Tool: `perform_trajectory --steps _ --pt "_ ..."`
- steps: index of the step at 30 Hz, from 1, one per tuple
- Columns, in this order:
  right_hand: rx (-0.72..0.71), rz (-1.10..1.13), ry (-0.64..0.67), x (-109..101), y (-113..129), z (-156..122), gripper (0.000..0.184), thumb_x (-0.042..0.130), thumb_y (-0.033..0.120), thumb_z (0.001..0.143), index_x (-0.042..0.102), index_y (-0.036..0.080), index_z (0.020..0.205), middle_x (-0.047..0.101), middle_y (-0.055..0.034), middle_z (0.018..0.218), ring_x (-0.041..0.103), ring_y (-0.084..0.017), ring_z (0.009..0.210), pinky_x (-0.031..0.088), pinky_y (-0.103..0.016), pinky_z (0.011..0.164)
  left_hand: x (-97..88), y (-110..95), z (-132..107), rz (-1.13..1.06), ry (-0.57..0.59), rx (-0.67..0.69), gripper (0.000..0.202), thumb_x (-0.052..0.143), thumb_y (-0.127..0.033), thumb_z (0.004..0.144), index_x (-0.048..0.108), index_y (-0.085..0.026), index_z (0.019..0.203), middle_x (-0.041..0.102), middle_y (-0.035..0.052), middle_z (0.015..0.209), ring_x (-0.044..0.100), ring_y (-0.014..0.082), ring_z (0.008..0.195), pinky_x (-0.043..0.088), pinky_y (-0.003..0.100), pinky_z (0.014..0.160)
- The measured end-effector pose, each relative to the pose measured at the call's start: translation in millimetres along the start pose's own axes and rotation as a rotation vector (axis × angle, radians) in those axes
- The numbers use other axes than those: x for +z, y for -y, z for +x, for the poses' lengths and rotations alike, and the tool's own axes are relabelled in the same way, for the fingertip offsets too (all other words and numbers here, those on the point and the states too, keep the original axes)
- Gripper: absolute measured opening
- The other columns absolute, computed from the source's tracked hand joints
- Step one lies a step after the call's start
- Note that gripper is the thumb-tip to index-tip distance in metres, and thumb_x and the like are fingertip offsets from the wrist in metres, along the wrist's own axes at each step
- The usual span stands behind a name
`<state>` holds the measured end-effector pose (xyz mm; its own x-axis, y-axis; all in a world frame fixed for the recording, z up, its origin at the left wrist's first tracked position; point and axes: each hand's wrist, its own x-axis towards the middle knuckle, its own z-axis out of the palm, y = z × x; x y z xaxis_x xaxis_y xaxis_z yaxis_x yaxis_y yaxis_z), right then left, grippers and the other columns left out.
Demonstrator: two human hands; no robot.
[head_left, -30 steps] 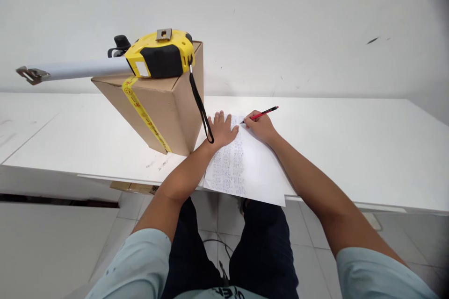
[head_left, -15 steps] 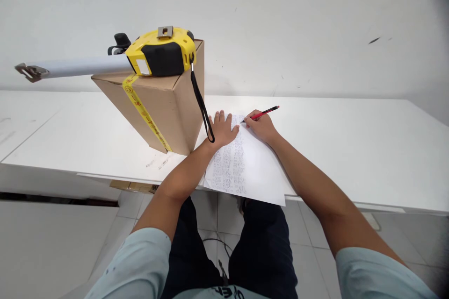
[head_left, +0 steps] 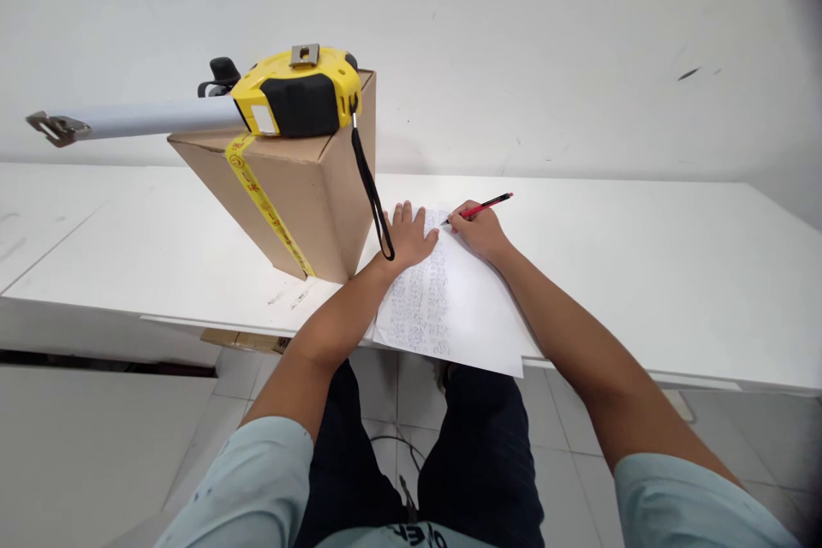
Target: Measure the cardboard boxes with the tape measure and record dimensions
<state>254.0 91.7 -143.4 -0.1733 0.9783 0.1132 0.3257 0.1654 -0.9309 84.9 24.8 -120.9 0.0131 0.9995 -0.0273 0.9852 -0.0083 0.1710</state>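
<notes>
My left hand (head_left: 406, 238) lies flat with its fingers spread on a white sheet of paper (head_left: 459, 308) covered in small handwriting. My right hand (head_left: 479, 228) is closed on a red pencil (head_left: 483, 206) whose tip touches the top of the sheet. The paper hangs partly over the front edge of the white table (head_left: 642, 265). Just left of my left hand stands a cardboard box (head_left: 301, 188) with a strip of yellow tape.
A yellow and black tape measure (head_left: 296, 92) rests on top of the box, its white blade (head_left: 138, 118) pulled out to the left and its black strap (head_left: 371, 193) hanging down by my left hand. A white wall rises behind the table. Tiled floor below.
The view has shifted very slightly. Both hands stay on the paper, with the pencil tip at almost the same spot.
</notes>
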Motion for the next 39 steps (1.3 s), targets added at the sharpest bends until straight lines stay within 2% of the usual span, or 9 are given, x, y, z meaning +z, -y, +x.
perform_trajectory --steps 15,39 --pt "0.012 -0.003 -0.001 0.4 3.3 -2.6 0.016 0.069 0.036 0.075 0.062 0.022 0.074 0.064 -0.0013 0.068 0.055 -0.017 0.070 0.045 -0.035 0.075 -2.3 -0.7 -1.5 -0.014 0.009 -0.002 0.073 0.031 -0.053 0.110 0.034 -0.014 0.171 0.022 0.0173 0.182 0.017 0.0347 0.170 0.013 0.058 0.137" --pt "0.003 0.020 -0.013 0.5 -2.4 1.9 0.013 0.067 0.033 0.072 0.062 0.021 0.073 0.064 -0.0012 0.067 0.054 -0.015 0.069 0.046 -0.033 0.074 -2.2 -1.2 -1.0 0.010 0.010 -0.004 0.072 0.031 -0.053 0.111 0.034 -0.016 0.172 0.022 0.0166 0.182 0.017 0.0340 0.170 0.013 0.059 0.137"
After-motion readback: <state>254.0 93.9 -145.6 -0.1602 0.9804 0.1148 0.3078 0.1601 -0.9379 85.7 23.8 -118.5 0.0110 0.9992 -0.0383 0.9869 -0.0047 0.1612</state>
